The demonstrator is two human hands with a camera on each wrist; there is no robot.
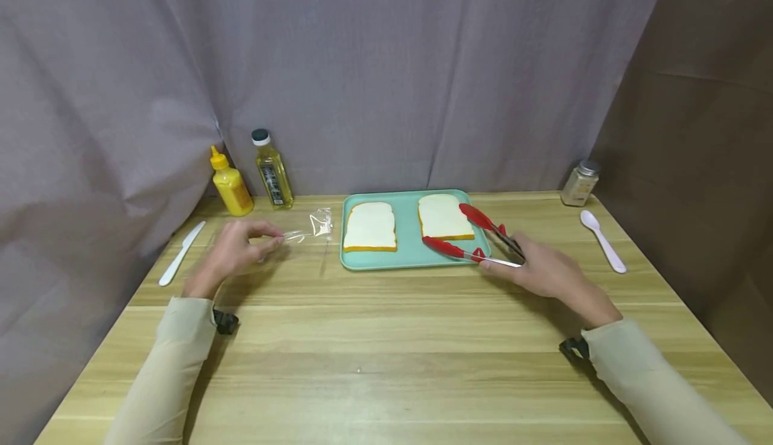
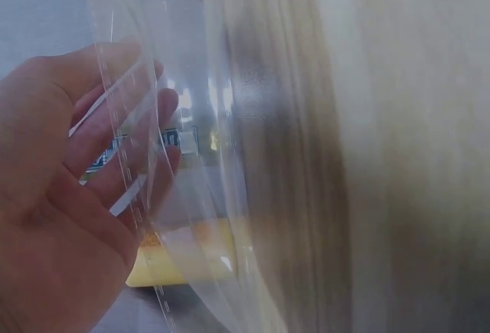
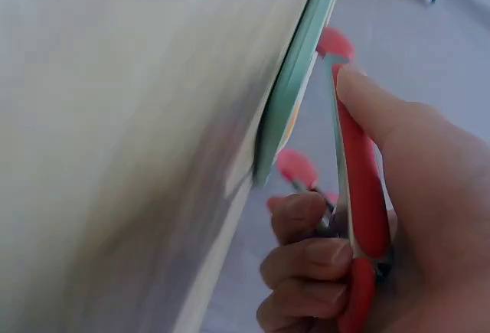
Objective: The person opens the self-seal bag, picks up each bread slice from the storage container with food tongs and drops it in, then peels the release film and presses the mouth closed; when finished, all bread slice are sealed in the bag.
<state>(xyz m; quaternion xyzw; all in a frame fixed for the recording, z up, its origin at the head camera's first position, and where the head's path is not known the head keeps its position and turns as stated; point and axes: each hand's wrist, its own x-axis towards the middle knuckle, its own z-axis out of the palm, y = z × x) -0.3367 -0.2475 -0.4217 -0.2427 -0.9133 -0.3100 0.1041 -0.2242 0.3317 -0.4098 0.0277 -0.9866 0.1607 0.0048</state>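
Note:
My left hand (image 1: 237, 250) pinches a clear plastic bag (image 1: 321, 223) near the table's left side. In the left wrist view the plastic passes between the thumb and fingers (image 2: 134, 130). My right hand (image 1: 546, 267) grips red-tipped tongs (image 1: 443, 248), whose arms stand spread apart. One tip is over the right edge of the right-hand bread slice (image 1: 445, 215), the other near its lower left corner; whether they touch cannot be told. Another bread slice (image 1: 370, 227) lies to the left on the same green tray (image 1: 408, 257). In the right wrist view, curled fingers wrap the tongs' red handle (image 3: 364, 180).
At the back left stand a yellow squeeze bottle (image 1: 231, 186) and an oil bottle (image 1: 274, 173). A white knife (image 1: 181, 255) lies at the far left. To the right are a shaker jar (image 1: 580, 184) and a white spoon (image 1: 604, 242). A grey curtain (image 1: 386, 82) hangs behind the table.

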